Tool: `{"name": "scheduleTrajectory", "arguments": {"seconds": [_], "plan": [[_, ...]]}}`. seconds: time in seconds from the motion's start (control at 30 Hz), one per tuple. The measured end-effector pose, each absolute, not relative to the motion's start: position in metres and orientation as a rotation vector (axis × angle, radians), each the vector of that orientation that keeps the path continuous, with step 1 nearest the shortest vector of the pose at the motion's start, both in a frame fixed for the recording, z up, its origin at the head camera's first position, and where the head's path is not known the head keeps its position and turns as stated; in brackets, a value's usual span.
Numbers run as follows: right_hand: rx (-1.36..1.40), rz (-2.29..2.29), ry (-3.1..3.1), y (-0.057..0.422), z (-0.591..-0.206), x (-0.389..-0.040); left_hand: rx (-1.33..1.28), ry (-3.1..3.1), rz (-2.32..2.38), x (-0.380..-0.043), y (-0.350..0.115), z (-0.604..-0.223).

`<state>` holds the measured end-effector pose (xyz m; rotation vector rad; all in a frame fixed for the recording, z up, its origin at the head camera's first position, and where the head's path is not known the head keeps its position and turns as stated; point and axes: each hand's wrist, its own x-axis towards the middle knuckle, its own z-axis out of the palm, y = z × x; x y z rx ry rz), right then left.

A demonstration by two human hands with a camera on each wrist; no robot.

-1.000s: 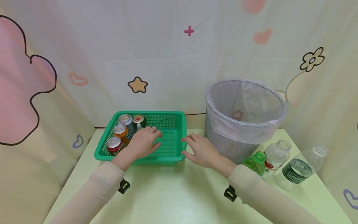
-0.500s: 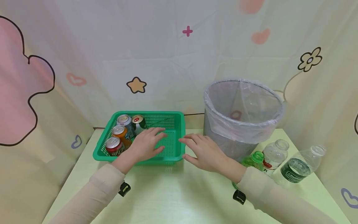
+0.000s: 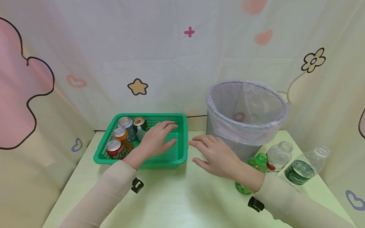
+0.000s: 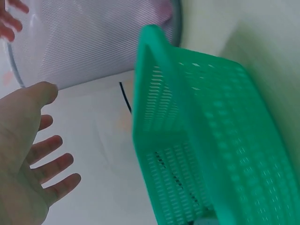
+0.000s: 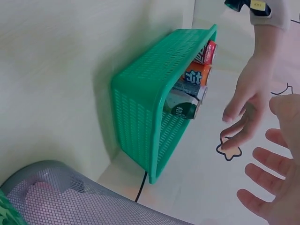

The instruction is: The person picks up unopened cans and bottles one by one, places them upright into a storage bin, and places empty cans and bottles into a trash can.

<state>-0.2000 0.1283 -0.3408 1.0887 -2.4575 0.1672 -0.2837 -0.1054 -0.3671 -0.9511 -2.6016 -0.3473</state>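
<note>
My left hand (image 3: 157, 139) hovers over the green basket (image 3: 183, 139), fingers spread and holding nothing. On the basket's left side stand several drink cans: a red can (image 3: 117, 150), an orange can (image 3: 123, 136), a silver-grey can (image 3: 126, 125) and a dark green and white can (image 3: 140, 126). Between the basket and the mesh bin my right hand (image 3: 218, 155) is held above the table, its fingers loosely extended around nothing. In the right wrist view the cans show past the rim of the basket (image 5: 136, 93), with the left hand (image 5: 253, 98) beyond it.
A grey mesh bin (image 3: 223, 147) with a clear plastic liner stands right of the basket. Beside it are a green plastic bottle (image 3: 260, 161), a clear bottle with a red label (image 3: 279, 156) and a tilted clear bottle with a green label (image 3: 302, 171). A printed curtain (image 3: 171, 63) hangs behind.
My left hand has moved right across the basket, away from the cans. My right hand has drawn back to the right from the basket's edge, its forearm now overlapping the green bottle.
</note>
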Motion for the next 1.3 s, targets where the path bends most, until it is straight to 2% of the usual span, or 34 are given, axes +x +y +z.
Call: {"name": "scheduleTrajectory", "arguments": {"seconds": [0.83, 1.3], "plan": [[1.038, 0.301, -2.304, 0.164, -0.324, -0.173, -0.432, -2.693, -1.508, -0.332, -0.025, -0.308], [1.029, 0.33, -2.229, 0.179, -0.316, -0.167, -0.234, -2.571, -1.857, -0.35, -0.008, -0.292]]}}
